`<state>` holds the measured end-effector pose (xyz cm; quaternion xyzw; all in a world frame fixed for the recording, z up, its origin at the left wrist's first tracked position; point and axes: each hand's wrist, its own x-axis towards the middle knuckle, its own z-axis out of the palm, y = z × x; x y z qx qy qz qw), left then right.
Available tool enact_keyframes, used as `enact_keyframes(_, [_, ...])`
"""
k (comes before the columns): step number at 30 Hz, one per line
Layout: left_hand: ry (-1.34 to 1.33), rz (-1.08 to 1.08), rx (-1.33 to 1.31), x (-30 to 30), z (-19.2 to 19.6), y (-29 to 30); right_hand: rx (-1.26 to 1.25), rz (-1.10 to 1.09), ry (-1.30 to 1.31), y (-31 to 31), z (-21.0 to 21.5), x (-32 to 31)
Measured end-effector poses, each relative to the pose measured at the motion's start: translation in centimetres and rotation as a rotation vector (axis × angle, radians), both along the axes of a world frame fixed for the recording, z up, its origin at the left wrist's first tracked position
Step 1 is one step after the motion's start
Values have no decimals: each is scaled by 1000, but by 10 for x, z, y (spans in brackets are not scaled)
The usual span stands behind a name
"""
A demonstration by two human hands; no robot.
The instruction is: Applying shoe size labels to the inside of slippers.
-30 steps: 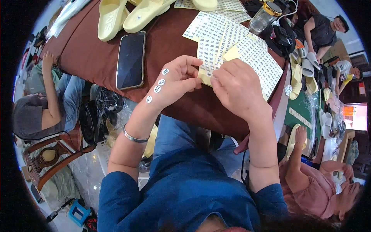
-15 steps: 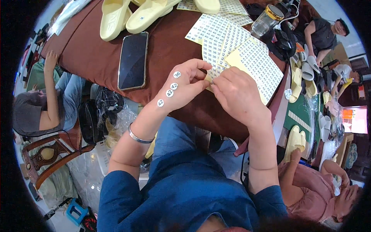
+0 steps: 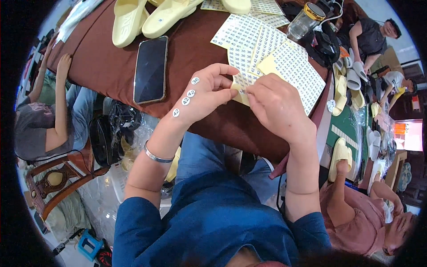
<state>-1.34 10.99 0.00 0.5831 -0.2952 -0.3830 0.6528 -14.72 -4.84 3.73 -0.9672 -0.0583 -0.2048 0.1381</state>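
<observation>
My left hand is closed, thumb and curled fingers at the near left edge of a yellow-backed sheet of round number stickers. Several round white stickers are stuck in a row along the back of this hand. My right hand pinches at the sheet's near corner, beside a single sticker. Whatever lies between its fingertips is hidden. More sticker sheets fan out beyond and to the right, overlapping on the brown cloth-covered table.
A phone lies left of the sheets, with pale yellow slippers behind it. A glass jar with a gold lid and a black bag stand far right. People sit on both sides; one handles a yellow slipper at right.
My left hand has shifted slightly left and up, and a sticker at the sheet's near corner now shows between my hands. The right hand stays nearly in place.
</observation>
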Motion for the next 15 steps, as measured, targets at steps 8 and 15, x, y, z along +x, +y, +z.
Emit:
enact_keyframes(8, [-21, 3, 63, 1, 0, 0, -57, 22, -13, 11, -3, 3])
enact_keyframes(15, [22, -18, 92, 2, 6, 1, -221, 22, -18, 17, -7, 4])
